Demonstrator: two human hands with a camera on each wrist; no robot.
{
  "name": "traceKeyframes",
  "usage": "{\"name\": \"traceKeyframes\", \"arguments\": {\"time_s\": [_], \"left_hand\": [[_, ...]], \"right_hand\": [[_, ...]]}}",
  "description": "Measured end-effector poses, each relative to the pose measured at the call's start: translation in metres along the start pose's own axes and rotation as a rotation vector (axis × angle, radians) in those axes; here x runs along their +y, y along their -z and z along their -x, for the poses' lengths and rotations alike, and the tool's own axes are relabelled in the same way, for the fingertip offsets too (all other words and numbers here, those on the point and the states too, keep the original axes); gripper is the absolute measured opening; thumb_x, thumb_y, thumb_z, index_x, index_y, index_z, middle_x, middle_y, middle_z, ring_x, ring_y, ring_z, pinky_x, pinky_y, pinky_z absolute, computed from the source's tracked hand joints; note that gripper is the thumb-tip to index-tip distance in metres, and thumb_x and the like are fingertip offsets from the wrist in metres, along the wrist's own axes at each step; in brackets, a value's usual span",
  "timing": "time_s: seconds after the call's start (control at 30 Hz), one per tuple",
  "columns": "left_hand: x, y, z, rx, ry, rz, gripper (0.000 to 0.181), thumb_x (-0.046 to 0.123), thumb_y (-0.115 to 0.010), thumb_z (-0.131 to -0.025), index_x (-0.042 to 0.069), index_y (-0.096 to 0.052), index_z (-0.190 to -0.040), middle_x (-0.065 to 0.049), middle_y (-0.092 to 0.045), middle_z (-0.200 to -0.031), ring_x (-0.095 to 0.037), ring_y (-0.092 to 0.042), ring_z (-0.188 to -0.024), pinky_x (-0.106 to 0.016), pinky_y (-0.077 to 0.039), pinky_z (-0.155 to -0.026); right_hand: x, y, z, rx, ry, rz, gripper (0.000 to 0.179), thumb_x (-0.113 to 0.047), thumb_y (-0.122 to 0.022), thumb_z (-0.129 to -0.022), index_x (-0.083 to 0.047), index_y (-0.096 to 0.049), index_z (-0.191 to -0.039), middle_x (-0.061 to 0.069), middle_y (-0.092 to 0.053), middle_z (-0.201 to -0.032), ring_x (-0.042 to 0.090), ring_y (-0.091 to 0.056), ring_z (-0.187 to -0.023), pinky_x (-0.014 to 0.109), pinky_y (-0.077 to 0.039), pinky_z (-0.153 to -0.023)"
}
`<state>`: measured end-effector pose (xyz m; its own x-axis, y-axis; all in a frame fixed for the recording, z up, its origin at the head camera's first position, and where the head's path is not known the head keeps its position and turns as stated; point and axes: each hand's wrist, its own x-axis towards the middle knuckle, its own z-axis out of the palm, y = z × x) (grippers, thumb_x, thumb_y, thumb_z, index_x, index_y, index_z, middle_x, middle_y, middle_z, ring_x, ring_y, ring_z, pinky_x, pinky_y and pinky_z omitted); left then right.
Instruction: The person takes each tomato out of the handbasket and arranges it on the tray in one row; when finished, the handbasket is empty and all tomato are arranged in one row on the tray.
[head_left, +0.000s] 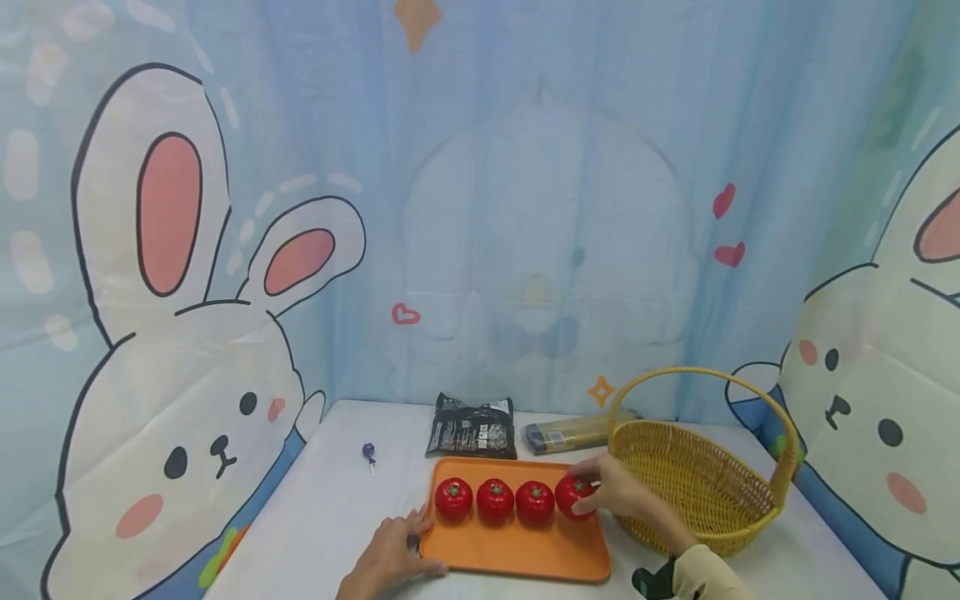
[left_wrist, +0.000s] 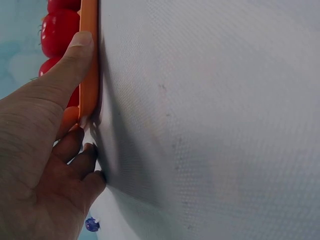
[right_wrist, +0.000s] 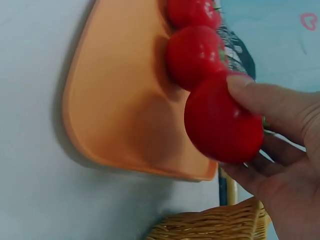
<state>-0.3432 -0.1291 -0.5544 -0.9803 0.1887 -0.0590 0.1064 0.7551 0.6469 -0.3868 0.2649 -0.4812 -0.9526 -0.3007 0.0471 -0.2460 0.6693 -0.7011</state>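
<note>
An orange tray [head_left: 517, 554] lies on the white table with a row of red tomatoes. Three of them, the left tomato [head_left: 453, 499], the second tomato [head_left: 495, 500] and the third tomato [head_left: 535, 502], sit side by side on it. My right hand [head_left: 617, 487] grips the rightmost tomato [right_wrist: 220, 122] between thumb and fingers, over the tray's right end; its shadow falls on the tray. At the tray's near left corner, my left hand [head_left: 390, 550] holds the edge, thumb [left_wrist: 80, 55] along the near side and fingers by the left side.
A yellow wicker basket [head_left: 697, 467] with a tall handle stands right of the tray. Behind the tray lie a black packet [head_left: 472, 429] and a long clear-wrapped pack [head_left: 573, 433]. A purple lollipop [head_left: 368, 451] lies to the left. A printed curtain [head_left: 525, 208] hangs behind the table.
</note>
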Motion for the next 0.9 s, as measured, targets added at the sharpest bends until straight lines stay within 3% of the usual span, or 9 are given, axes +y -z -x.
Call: {"name": "traceKeyframes", "arguments": {"time_s": [0.13,0.43,0.63,0.9], "left_hand": [[0.000,0.000,0.000,0.000,0.002,0.002,0.081,0.042,-0.100,-0.075,0.007,-0.070,-0.141,-0.016,-0.060,-0.155,-0.045,-0.054,-0.139,-0.066,-0.045,-0.115],[0.001,-0.001,0.001,0.017,0.022,-0.002,0.080,0.041,-0.101,-0.074,0.008,-0.071,-0.140,-0.019,-0.061,-0.154,-0.037,-0.058,-0.127,-0.066,-0.047,-0.113],[0.001,-0.001,0.000,0.014,0.023,-0.005,0.080,0.040,-0.101,-0.074,0.007,-0.071,-0.140,-0.019,-0.061,-0.154,-0.038,-0.058,-0.128,-0.065,-0.048,-0.113],[0.001,-0.001,-0.002,0.005,0.028,0.004,0.079,0.040,-0.101,-0.074,0.006,-0.071,-0.140,-0.019,-0.061,-0.153,-0.038,-0.058,-0.128,-0.064,-0.048,-0.113]], "right_hand": [[0.002,-0.007,-0.002,0.051,-0.067,0.053,0.056,0.004,-0.097,-0.072,0.006,-0.075,-0.124,0.015,-0.079,-0.116,0.036,-0.072,-0.116,0.057,-0.056,-0.106],[0.006,-0.018,-0.005,0.075,-0.061,0.123,0.054,0.006,-0.095,-0.073,0.007,-0.075,-0.123,0.019,-0.079,-0.116,0.040,-0.072,-0.117,0.060,-0.054,-0.108],[0.006,-0.023,-0.004,0.109,-0.054,0.149,0.055,0.004,-0.097,-0.073,0.007,-0.075,-0.123,0.020,-0.078,-0.116,0.040,-0.072,-0.116,0.060,-0.055,-0.107],[0.006,-0.025,-0.006,0.120,-0.094,0.117,0.056,0.006,-0.096,-0.072,0.007,-0.074,-0.124,0.020,-0.078,-0.119,0.043,-0.070,-0.120,0.061,-0.051,-0.111]]}}
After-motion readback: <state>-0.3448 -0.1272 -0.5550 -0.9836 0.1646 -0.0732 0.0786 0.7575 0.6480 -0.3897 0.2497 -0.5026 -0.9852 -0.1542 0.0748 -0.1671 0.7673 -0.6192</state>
